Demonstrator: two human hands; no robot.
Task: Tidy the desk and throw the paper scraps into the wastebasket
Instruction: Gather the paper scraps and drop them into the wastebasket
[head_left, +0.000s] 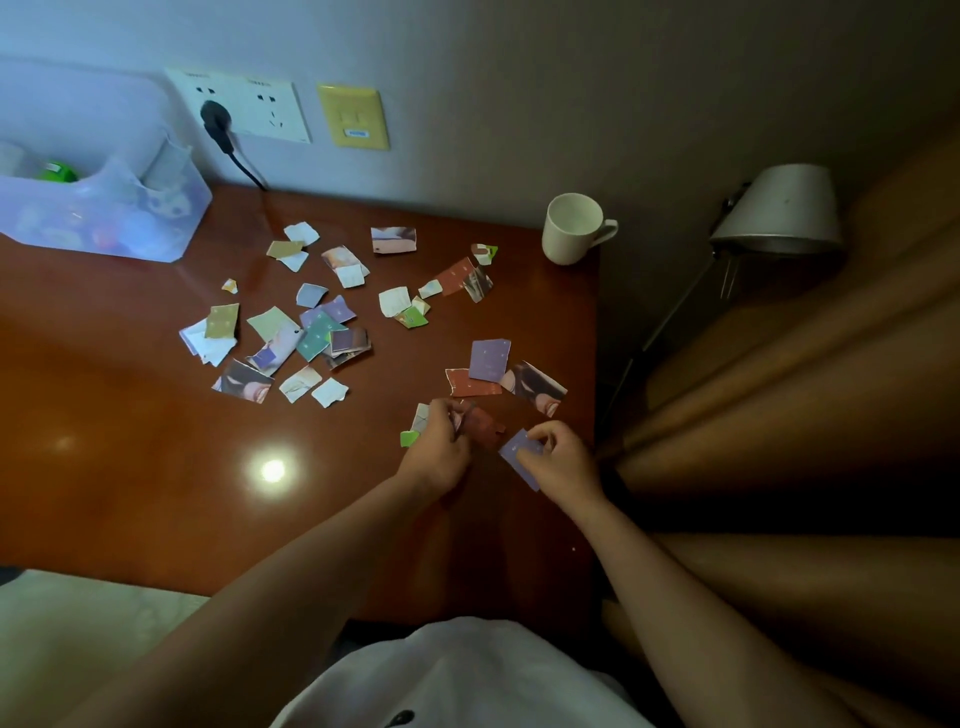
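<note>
Several torn paper scraps (311, 332) lie scattered over the brown wooden desk (130, 415). My left hand (439, 449) pinches a dark red scrap (483, 426) near the desk's right side, with a white and a green scrap (410, 438) tucked under its fingers. My right hand (558, 462) grips a purple scrap (519, 457) close to the right edge. Just beyond my hands lie a purple scrap (489, 359), a red one (470, 385) and a dark photo piece (537, 388). No wastebasket is in view.
A white mug (571, 228) stands at the back right corner. A translucent storage box (98, 208) sits at the back left. A wall socket with a black plug (215, 122) is behind the desk. A lamp shade (779, 210) and a brown curtain (805, 389) are on the right.
</note>
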